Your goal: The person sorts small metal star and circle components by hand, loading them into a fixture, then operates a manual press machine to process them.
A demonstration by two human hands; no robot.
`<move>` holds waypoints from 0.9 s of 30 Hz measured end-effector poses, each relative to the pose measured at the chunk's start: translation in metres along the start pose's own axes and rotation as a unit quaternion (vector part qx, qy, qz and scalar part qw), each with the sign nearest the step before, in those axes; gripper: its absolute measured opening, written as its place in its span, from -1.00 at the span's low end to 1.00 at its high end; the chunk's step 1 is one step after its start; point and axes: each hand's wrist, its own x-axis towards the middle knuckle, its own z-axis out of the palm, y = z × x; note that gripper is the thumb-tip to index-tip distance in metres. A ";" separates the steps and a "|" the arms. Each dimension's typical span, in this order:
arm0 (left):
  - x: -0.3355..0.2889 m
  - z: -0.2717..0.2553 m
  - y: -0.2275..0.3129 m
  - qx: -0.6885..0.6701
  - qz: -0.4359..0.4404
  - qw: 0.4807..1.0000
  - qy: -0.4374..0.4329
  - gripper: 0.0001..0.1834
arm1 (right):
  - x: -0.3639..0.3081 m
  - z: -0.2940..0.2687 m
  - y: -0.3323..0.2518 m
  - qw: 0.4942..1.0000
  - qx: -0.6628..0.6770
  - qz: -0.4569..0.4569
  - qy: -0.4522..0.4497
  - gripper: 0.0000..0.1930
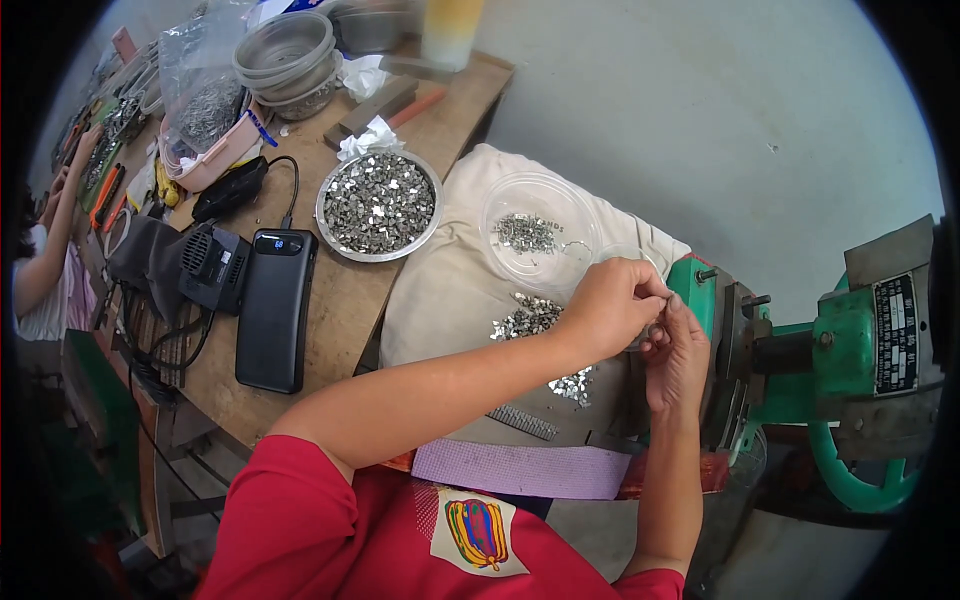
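My left hand (612, 308) and my right hand (678, 358) meet in front of the green machine, fingertips pinched together. Whatever lies between the fingers is too small to make out. Just beyond my left hand sits a clear plastic tub (500, 255) with small metal bits (526, 233) in it. A second, smaller clear container (628, 252) is partly hidden behind my left hand. Shiny metal pieces (525, 318) lie in a loose pile by my left forearm, and more flat pieces (572, 386) lie on its near side.
A metal bowl (380, 205) heaped with metal pieces stands on the wooden table (345, 310), near a black power bank (275, 310). The green machine (840, 345) is close on the right. A purple padded strip (520, 470) edges the work surface. Another person's arm (65, 225) shows far left.
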 end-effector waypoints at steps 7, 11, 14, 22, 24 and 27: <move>0.001 -0.007 -0.006 0.143 0.066 0.988 0.008 -0.87 | 0.004 -0.004 -0.004 0.987 -0.147 -0.056 0.012 -0.81; -0.004 -0.009 -0.007 0.208 0.076 0.975 0.007 -0.82 | 0.009 -0.011 0.000 0.969 -0.220 -0.111 -0.005 -0.84; -0.019 -0.015 -0.002 0.276 0.095 0.956 0.000 -0.73 | 0.009 -0.013 0.002 0.958 -0.264 -0.106 0.014 -0.86; -0.086 -0.061 0.009 0.315 0.128 0.937 -0.079 -0.67 | -0.004 -0.021 0.001 0.950 -0.280 -0.135 -0.007 -0.91; -0.106 -0.076 0.013 0.339 0.108 0.930 -0.089 -0.68 | -0.023 -0.019 -0.003 0.959 -0.236 -0.141 -0.067 -0.95; -0.131 -0.093 0.011 0.377 0.062 0.917 -0.113 -0.64 | -0.051 -0.014 0.013 0.941 -0.267 -0.164 -0.127 -0.95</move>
